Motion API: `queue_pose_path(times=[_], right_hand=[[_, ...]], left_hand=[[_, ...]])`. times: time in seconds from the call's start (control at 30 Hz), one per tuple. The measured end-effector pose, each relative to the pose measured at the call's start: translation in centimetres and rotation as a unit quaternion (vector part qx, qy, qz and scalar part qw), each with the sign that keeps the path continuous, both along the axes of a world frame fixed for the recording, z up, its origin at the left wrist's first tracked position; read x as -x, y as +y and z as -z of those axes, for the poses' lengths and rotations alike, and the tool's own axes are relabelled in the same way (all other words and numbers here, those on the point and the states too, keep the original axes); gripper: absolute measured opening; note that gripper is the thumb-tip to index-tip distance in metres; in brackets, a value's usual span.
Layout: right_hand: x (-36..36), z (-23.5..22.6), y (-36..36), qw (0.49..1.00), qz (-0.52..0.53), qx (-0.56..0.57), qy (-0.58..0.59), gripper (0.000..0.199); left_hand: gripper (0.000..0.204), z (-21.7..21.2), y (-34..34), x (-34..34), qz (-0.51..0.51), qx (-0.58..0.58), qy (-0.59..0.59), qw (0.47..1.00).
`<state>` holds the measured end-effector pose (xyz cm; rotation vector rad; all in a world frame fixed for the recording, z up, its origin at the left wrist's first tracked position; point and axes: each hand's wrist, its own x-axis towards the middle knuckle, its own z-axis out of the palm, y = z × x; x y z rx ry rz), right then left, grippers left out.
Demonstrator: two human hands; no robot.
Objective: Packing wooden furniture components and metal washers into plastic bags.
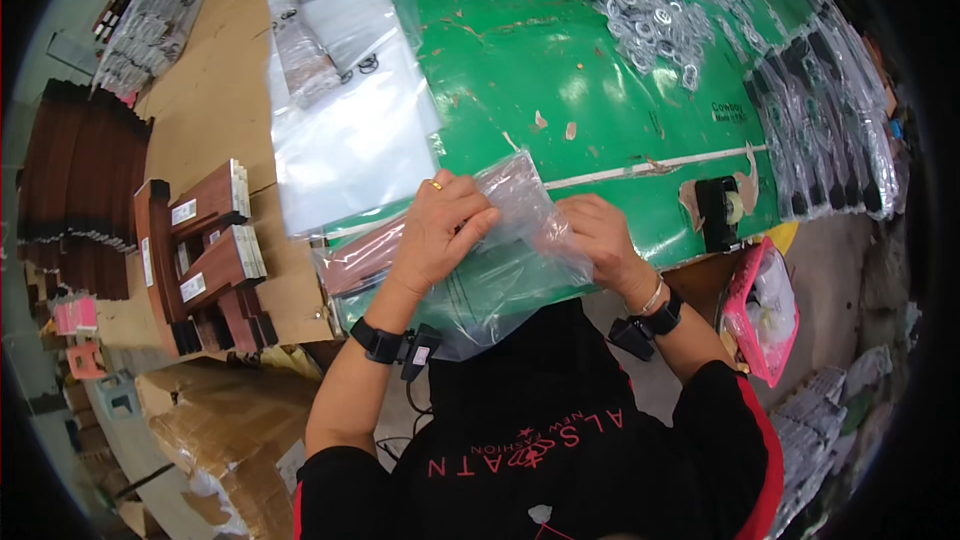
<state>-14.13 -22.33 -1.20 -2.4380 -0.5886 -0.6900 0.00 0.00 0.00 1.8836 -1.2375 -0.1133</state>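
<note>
A clear plastic bag [470, 295] lies at the near edge of the green table, with a long reddish-brown slat [365, 257] inside or under its film. My left hand [445, 225] presses on the bag with bent fingers, closed on the film around the slat. On the other side, my right hand [597, 240] pinches the bag's right part, its fingertips partly hidden by crumpled film. Just beyond my left hand lies a stack of flat clear bags [350, 140]. A rolled clear bag with small dark rings [300, 50] rests on that stack.
Brown slat bundles [210, 230] are piled on cardboard at left. Metal rings [655, 25] are heaped at the far right, beside wrapped packs [820, 120]. A tape dispenser [718, 212] sits at the right table edge, above a pink basket [762, 310]. A large carton [230, 430] stands below left.
</note>
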Motion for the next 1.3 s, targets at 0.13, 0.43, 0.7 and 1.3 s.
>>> queue_pose_path(times=[0.13, 0.43, 0.7, 1.3], right_hand=[[-0.3, -1.3, -0.4, 0.999, -0.001, -0.019, 0.039, 0.028], [-2.5, -2.0, -0.1, 0.984, -0.068, -0.147, 0.072, 0.017], [-6.3, 0.6, 1.3, 0.963, -0.008, -0.245, 0.109, 0.018], [-7.4, 1.8, 2.5, 0.985, 0.093, -0.141, 0.037, 0.021]], left_hand=[[0.022, 0.2, -0.2, 0.4, -0.012, -0.023, -0.011, 1.000], [0.008, 0.6, -0.7, 0.6, -0.044, 0.005, -0.013, 0.999], [0.012, 0.8, -0.3, 0.9, -0.075, 0.029, 0.039, 0.996], [0.045, -1.5, 0.2, 4.8, -0.145, -0.078, 0.115, 0.980]])
